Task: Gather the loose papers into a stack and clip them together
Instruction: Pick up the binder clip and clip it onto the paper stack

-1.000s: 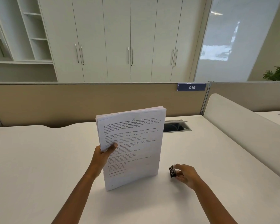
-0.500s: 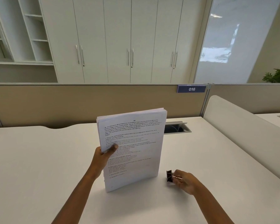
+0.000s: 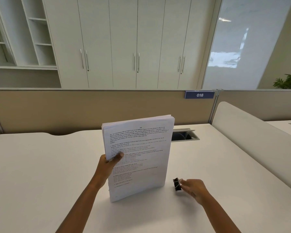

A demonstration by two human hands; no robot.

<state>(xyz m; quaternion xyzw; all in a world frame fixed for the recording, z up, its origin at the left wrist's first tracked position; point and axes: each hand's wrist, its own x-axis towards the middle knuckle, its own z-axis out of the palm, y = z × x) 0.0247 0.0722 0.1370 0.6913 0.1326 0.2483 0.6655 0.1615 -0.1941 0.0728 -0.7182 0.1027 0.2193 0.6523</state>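
Head view: our left hand (image 3: 107, 165) grips the paper stack (image 3: 138, 157) upright; just right of it our right hand (image 3: 193, 189) pinches the binder clip (image 3: 177, 184). Gathering seems done; next we open the clip onto an edge.

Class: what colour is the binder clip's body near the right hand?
Black, with silvery wire handles; the binder clip shows only in the head view.

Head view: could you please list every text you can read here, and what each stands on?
"016": white digits on the blue plate on the partition.
Top sheet of the paper stack: printed lines, too small and blurred to read.
On the binder clip: no marking visible.
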